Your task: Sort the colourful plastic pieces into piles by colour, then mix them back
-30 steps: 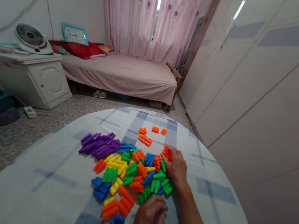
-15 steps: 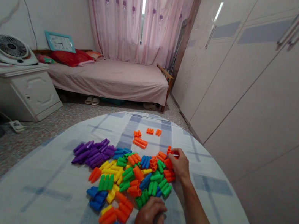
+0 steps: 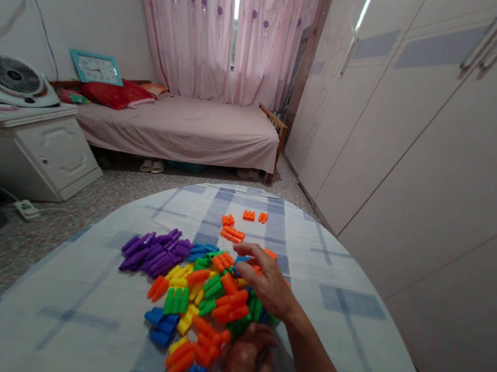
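A heap of plastic toy pieces shaped like short joined tubes lies on the table. My right hand [image 3: 266,280] hovers over the right part of the heap, fingers spread and nothing held. Beneath it, a blue piece [image 3: 240,264] and green pieces are partly covered. My left hand [image 3: 247,362] rests at the heap's near right edge, its fingers curled; what they hold, if anything, is hidden. Orange pieces [image 3: 232,306] lie just beyond it, and more orange pieces [image 3: 204,342] are to its left. Yellow pieces [image 3: 186,319] and a green piece [image 3: 177,301] sit farther left.
Purple pieces [image 3: 157,253] are grouped at the heap's left. Several orange pieces [image 3: 233,234] lie apart toward the far edge of the round table [image 3: 81,285], which has a checked cloth. Beyond are a bed [image 3: 191,128], a wardrobe [image 3: 423,178] and a cabinet [image 3: 57,152].
My right hand has moved left from the heap's far right corner and its fingers have opened. Orange pieces now lie on top of the middle. My left hand stays nearly in place.
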`<action>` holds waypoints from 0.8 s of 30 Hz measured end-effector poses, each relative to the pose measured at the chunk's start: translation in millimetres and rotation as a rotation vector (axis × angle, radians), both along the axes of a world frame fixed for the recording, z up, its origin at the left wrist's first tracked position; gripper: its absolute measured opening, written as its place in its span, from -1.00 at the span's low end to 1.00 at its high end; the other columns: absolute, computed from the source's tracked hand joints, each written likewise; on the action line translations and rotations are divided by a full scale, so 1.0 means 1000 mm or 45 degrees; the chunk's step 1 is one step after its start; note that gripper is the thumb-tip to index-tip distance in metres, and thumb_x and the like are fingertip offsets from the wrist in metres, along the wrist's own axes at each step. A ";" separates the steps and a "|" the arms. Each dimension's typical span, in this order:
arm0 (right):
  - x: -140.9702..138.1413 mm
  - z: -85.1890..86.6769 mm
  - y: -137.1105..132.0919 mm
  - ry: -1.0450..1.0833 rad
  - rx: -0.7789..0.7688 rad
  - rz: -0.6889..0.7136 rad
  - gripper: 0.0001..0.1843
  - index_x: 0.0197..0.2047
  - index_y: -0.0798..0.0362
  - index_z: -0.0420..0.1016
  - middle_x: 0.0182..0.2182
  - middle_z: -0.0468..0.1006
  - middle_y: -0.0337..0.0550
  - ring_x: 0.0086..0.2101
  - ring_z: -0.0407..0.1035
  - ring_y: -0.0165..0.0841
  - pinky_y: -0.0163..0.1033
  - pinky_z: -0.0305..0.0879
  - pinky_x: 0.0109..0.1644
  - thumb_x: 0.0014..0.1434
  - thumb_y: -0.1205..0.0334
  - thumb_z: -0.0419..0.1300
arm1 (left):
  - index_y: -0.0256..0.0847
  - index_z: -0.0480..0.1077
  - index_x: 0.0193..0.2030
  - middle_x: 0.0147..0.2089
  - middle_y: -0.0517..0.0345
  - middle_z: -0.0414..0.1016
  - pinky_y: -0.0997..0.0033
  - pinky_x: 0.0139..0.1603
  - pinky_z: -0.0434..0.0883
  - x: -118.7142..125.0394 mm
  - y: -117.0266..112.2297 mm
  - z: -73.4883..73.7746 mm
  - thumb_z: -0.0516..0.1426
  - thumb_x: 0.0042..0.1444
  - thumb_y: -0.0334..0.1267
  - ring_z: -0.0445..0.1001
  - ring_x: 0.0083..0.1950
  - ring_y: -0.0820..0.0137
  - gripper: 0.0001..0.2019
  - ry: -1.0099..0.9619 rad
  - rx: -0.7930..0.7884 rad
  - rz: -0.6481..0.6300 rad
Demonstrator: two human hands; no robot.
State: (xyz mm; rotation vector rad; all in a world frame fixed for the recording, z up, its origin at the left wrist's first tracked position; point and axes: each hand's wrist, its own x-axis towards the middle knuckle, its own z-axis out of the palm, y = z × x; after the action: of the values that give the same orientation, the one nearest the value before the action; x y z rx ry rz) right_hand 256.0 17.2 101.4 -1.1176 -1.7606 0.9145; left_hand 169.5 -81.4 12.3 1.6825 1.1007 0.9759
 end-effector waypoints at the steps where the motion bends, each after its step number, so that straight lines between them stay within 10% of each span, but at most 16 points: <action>1: 0.004 -0.004 0.003 -0.088 0.055 -0.080 -0.68 0.00 -0.03 0.39 -0.03 0.45 -0.17 -0.07 0.35 -0.35 -0.20 0.23 0.04 0.20 0.11 0.07 | -0.25 0.45 -0.24 -0.13 -0.03 0.46 0.30 0.02 0.34 0.000 0.000 0.000 -0.02 0.04 -0.48 0.42 -0.05 0.30 -0.75 -0.003 0.009 0.004; 6: 0.032 -0.040 0.026 -0.667 0.055 -0.518 -0.59 0.07 0.05 0.37 0.04 0.41 -0.02 0.05 0.25 -0.19 -0.04 0.12 0.15 0.18 0.10 0.08 | -0.24 0.42 -0.28 -0.20 0.00 0.46 0.37 -0.09 0.38 0.002 0.001 -0.001 -0.03 0.03 -0.51 0.44 -0.12 0.34 -0.76 -0.075 0.077 -0.016; 24: 0.035 -0.067 0.033 -0.771 0.032 -0.487 -0.70 -0.05 0.05 0.43 -0.14 0.47 -0.09 -0.16 0.37 -0.35 -0.27 0.21 -0.01 0.20 0.16 0.04 | -0.23 0.42 -0.27 -0.18 0.02 0.45 0.38 -0.09 0.38 0.001 0.001 0.006 -0.02 0.03 -0.51 0.44 -0.12 0.35 -0.76 -0.030 0.051 -0.026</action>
State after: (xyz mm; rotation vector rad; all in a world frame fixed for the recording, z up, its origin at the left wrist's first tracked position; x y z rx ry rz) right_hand 290.7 49.9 34.8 -1.7669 -1.9053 0.3317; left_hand 170.1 -80.9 18.5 1.7073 1.0530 1.0083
